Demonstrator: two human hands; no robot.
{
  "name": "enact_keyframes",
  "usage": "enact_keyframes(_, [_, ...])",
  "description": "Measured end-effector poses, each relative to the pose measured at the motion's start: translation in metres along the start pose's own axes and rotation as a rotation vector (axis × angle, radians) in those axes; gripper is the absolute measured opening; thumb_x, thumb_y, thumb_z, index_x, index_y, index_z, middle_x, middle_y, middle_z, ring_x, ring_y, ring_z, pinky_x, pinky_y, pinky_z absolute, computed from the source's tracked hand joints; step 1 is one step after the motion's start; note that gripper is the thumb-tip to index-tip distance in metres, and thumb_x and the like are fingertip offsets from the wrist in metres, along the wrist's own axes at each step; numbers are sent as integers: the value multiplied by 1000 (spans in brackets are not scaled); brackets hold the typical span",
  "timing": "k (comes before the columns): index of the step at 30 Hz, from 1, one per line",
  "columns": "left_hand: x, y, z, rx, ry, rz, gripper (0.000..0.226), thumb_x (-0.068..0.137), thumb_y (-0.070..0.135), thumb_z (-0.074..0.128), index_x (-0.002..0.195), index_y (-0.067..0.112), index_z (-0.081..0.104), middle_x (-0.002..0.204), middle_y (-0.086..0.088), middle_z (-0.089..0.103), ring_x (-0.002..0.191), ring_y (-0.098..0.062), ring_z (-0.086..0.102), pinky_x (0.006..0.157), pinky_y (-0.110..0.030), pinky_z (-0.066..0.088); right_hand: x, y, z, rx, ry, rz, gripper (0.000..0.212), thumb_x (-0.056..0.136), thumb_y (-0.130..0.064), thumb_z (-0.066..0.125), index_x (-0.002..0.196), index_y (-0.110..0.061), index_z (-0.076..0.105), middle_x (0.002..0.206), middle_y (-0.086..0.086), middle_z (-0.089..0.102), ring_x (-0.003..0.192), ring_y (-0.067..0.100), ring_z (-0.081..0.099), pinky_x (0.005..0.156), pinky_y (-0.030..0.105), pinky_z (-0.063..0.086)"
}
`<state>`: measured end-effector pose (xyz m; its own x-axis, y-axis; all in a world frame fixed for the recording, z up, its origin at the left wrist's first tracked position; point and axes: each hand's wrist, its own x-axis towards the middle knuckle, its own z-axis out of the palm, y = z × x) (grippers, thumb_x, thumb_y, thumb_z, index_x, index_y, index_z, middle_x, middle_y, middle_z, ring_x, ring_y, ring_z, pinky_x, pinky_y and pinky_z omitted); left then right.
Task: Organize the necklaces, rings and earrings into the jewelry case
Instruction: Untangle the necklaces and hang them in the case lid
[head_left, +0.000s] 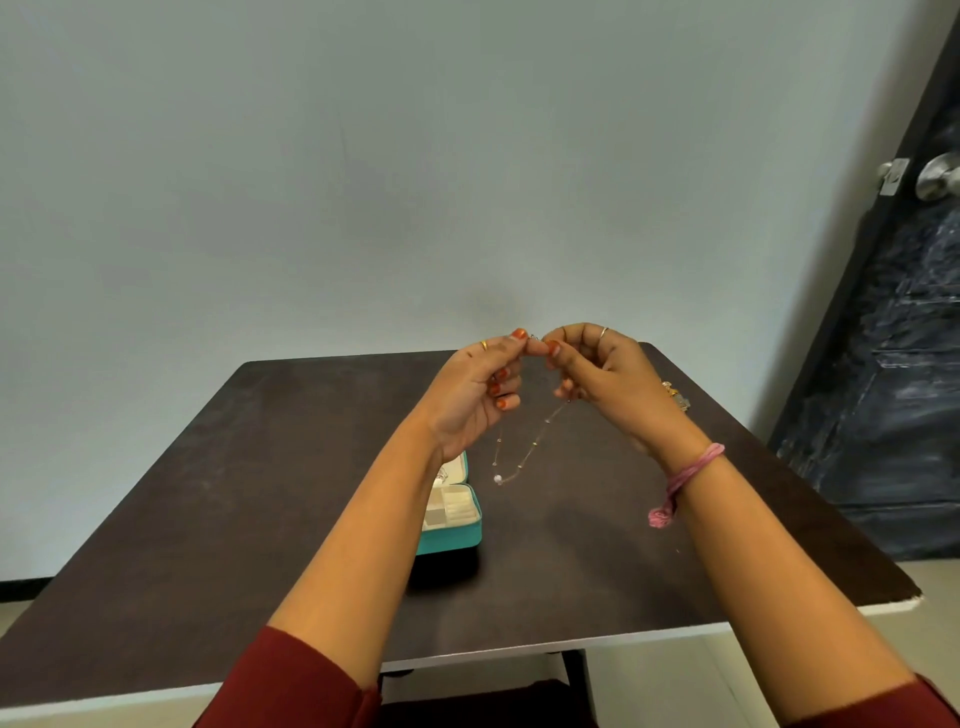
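At frame centre I pinch the necklace's (524, 452) two ends, one in each hand: left hand (480, 387), right hand (602, 371). Its loop hangs straight down. The open case (451, 525) sits lower left, nearer my left hand.

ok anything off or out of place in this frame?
Mostly fine. Both hands, left and right, pinch the necklace at its clasp above the table. One oddity: a small gold piece lies near the far right edge, away from the open teal case. The table's near right corner looks chipped.
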<state>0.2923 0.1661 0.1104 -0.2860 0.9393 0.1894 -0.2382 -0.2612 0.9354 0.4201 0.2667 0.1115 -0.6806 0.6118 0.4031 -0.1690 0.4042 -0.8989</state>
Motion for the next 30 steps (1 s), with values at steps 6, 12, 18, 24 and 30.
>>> enact_keyframes(6, [-1, 13, -3, -127, 53, 106, 24, 99, 20, 45, 92, 8, 65, 65, 4, 54, 59, -6, 47, 55, -17, 42, -17, 18, 13, 34, 51, -36, 14, 91, -11, 60, 100, -15, 70, 70, -6, 71, 59, -1, 54, 59, 14, 48])
enact_keyframes(12, [-5, 26, -5, -86, 75, 163, 24, 100, 22, 44, 97, 7, 63, 86, -5, 73, 79, -14, 70, 71, -22, 57, -40, 32, 35, -99, 99, -107, 20, 89, -7, 63, 106, -15, 69, 72, -8, 71, 58, -4, 58, 59, 11, 47])
enact_keyframes(18, [-1, 26, -7, 130, 85, 165, 28, 100, 25, 44, 106, 5, 63, 103, -10, 72, 98, -21, 70, 82, -27, 57, -50, 17, 46, -588, 62, -326, 22, 91, -22, 60, 107, -12, 72, 86, -2, 74, 79, 4, 67, 74, 13, 50])
enact_keyframes(24, [-4, 17, -8, 499, -73, 138, 32, 100, 25, 44, 108, 4, 65, 94, -6, 74, 88, -16, 71, 74, -22, 55, -42, -31, 38, -682, -38, -208, 14, 89, -32, 64, 84, -24, 75, 73, -6, 72, 68, 4, 62, 65, 17, 45])
enact_keyframes(30, [-10, 14, -10, 544, -165, 133, 26, 99, 24, 42, 90, 14, 65, 70, 4, 69, 64, -13, 62, 64, -20, 53, -28, -55, 13, -375, -110, -34, 20, 87, -27, 68, 69, -19, 73, 68, -2, 73, 74, 7, 68, 80, 26, 50])
